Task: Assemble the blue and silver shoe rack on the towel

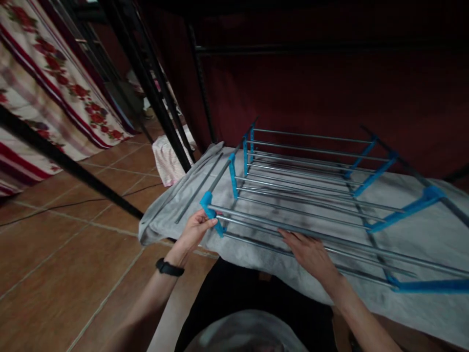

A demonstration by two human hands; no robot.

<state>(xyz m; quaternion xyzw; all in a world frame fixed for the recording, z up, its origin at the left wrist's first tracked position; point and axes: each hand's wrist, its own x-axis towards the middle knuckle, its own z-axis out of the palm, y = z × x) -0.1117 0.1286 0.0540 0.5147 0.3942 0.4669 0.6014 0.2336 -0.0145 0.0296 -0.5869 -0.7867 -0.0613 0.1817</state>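
blue connectors (432,194), silver-grey rods (256,219), pale grey blanket (421,235), red-flowered curtain (54,90)

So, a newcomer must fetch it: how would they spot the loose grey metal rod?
On the wide grey plush cloth stands a metal-rod rack with blue plastic brackets. Just left of it, beyond the person's left hand, a thin straight grey metal rod lies on the cloth. Unlike the rack's own rods, it shows no bracket, and both its ends are free.
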